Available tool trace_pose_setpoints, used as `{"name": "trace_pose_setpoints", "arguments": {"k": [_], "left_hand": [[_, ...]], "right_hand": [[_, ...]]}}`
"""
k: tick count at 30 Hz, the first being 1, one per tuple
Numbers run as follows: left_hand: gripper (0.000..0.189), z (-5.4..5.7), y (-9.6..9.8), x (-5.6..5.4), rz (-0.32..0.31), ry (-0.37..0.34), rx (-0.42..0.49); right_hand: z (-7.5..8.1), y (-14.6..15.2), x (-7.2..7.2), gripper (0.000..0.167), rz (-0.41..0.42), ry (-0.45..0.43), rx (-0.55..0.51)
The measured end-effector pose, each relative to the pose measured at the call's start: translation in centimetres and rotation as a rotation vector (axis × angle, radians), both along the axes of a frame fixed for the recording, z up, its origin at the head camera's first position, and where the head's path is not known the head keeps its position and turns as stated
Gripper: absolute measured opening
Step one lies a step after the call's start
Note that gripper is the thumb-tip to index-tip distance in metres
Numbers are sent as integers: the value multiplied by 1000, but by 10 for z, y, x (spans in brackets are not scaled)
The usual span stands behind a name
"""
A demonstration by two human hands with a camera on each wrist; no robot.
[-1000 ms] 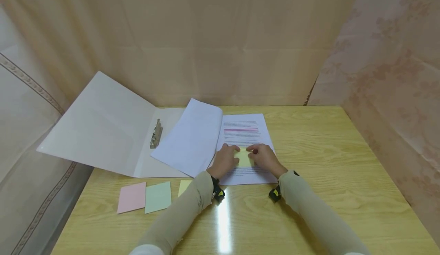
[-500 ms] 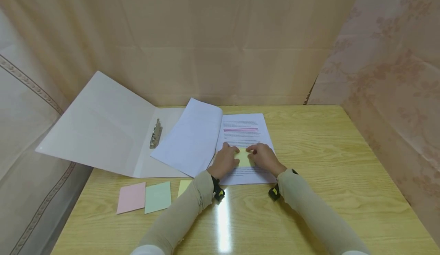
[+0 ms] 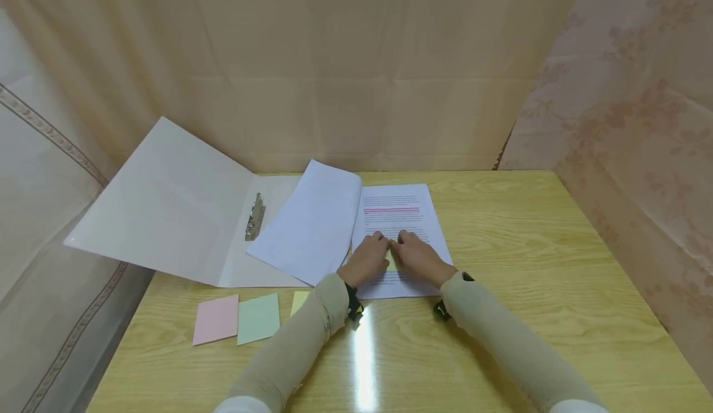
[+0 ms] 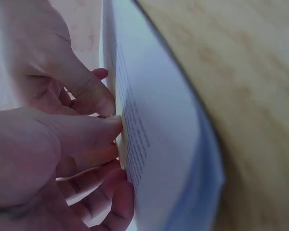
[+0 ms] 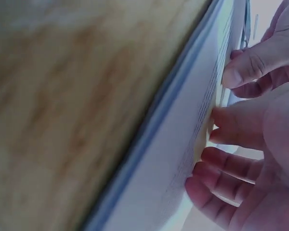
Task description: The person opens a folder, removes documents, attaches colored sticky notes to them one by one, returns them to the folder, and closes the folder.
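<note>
A yellow sticky note [image 3: 392, 263] lies on a printed page [image 3: 390, 200] with pink highlighted lines; both hands cover much of it. My left hand [image 3: 364, 260] touches the note at its left side, thumb and fingertips against the paper. Close beside it, my right hand [image 3: 420, 260] presses the note with its fingertips. In the left wrist view the left thumb [image 4: 94, 129] meets the yellow paper [image 4: 123, 144]. The right wrist view has the right fingers [image 5: 226, 185] spread loosely along the page. Turned-back sheets [image 3: 312, 227] lie left of the page.
An open white binder [image 3: 161, 208] with a metal clip [image 3: 254, 218] stands at the left. A pink pad [image 3: 216, 319], a green pad [image 3: 259, 318] and a yellow pad [image 3: 299, 301] lie along the front, the yellow one partly behind my left sleeve. Curtains hang behind the table [image 3: 518, 233].
My right hand has slid left across the sticky note until it is near the left hand, covering more of the note. The left hand has barely moved. Binder and pads stay put.
</note>
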State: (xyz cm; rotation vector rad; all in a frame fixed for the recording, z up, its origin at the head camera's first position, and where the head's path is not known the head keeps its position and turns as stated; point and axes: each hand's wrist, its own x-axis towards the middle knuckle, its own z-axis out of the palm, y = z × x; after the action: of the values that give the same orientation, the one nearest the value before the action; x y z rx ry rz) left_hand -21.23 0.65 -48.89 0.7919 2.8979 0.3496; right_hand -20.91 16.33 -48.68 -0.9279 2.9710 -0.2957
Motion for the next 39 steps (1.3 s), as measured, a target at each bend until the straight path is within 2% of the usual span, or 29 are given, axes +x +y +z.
{"name": "trace_pose_setpoints", "arguments": {"k": [6,10,13,18,21,25,27,35,39], "left_hand": [[36,2,2,8,-43,70,-142],[38,4,3,12,-58,58,-205],[40,3,3,14,-63,40,-219],[48,1,-2,16,-54,-21,-199],[56,1,-5,16,-19,-52,-193],[61,3,-9,15,46,-39,-209],[62,4,-11,15,59,-33,-219],[56,7,-13,15,4,-74,-216],[55,8,-13,15,6,-89,-207]], "right_hand": [[3,-1,5,43,22,11,39],[-1,0,6,40,46,73,70],[-6,1,6,41,51,89,89],[-5,3,9,47,-6,12,87],[-3,3,11,51,-52,-24,112],[-1,3,13,58,-112,-41,155],[0,3,13,60,-132,-49,168],[0,2,12,59,-92,-76,241],[0,2,11,62,-106,-104,241]]}}
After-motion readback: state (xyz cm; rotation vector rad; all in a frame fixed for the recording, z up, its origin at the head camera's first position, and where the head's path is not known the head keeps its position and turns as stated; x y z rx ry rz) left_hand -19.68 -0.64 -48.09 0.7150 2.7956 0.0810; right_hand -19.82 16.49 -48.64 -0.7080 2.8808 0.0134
